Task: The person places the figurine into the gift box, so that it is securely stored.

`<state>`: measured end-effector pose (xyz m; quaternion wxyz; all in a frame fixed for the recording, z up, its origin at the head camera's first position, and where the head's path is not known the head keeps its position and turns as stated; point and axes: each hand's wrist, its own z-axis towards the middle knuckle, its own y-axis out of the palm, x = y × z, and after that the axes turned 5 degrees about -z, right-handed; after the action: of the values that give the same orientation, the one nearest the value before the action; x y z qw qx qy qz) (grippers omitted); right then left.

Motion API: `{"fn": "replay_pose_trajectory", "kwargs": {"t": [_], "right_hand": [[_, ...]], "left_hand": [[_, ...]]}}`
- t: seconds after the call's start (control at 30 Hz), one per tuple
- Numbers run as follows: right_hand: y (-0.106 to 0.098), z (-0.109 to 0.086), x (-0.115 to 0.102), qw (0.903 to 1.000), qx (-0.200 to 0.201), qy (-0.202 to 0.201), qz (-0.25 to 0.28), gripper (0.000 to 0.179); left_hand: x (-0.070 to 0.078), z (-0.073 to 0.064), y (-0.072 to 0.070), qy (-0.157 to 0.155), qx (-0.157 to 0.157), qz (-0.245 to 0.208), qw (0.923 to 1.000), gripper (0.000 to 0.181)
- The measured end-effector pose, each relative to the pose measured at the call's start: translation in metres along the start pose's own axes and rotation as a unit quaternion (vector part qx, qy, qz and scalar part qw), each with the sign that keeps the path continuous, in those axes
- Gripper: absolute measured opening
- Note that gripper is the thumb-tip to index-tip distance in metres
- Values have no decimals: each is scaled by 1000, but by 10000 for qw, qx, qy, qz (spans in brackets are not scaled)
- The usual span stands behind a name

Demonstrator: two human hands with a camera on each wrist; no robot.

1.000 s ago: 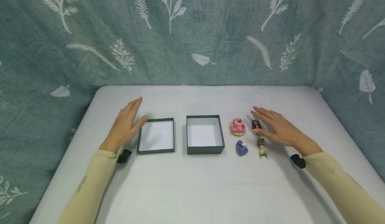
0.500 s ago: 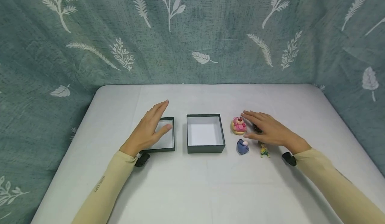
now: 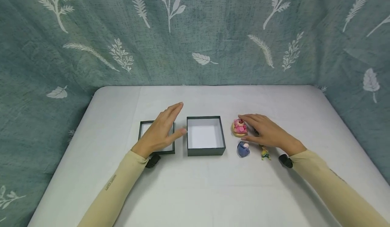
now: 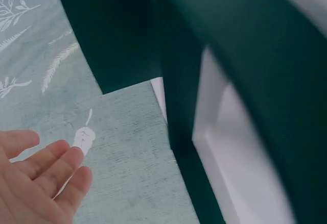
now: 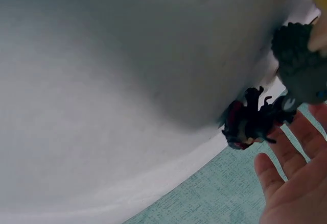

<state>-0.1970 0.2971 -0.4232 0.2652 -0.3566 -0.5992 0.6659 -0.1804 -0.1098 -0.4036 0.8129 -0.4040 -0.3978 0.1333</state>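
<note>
My left hand (image 3: 159, 132) is held over a shallow dark green lid (image 3: 141, 128), its fingers fairly straight and the thumb near the left wall of a dark green open box (image 3: 206, 152). The box shows a white inside. My right hand (image 3: 269, 132) reaches over the toy figures, fingers extended, fingertips right at a pink bear figurine (image 3: 239, 128) on a yellow ring. Under that hand a dark-haired figurine (image 5: 245, 127) is mostly hidden in the head view. A figurine in yellow and green (image 3: 265, 153) lies below the palm, its upper part covered.
A blue figurine (image 3: 243, 149) sits in front of the pink bear, to the right of the box. White cloth covers the table (image 3: 195, 193), and a green leaf-patterned curtain (image 3: 195, 34) hangs behind its far edge.
My left hand has moved right, across the lid toward the box. My right hand has shifted left from the dark-haired figurine toward the pink bear.
</note>
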Motion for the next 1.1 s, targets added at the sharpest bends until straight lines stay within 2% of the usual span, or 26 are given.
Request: {"fn": "replay_pose_trajectory", "kwargs": {"t": [0.27,0.53,0.77,0.9,1.1], "right_hand": [[2,4,-1,10000,13,31,-50,80],[4,8,-1,9998,125,-63,-130,71],[4,8,-1,9997,184,-89,-95,70],[5,9,-1,9998,192,-81,-55,69],[4,9,-1,9998,174,-15,-51,69]], "left_hand": [[1,0,9,-172,-369,-20,9992,97],[6,-1,22,-305,-696,-35,9971,120],[7,-3,32,-312,-967,-26,9948,121],[8,-4,34,-283,-1030,-40,9943,123],[6,-4,36,-284,-958,122,9949,121]]}}
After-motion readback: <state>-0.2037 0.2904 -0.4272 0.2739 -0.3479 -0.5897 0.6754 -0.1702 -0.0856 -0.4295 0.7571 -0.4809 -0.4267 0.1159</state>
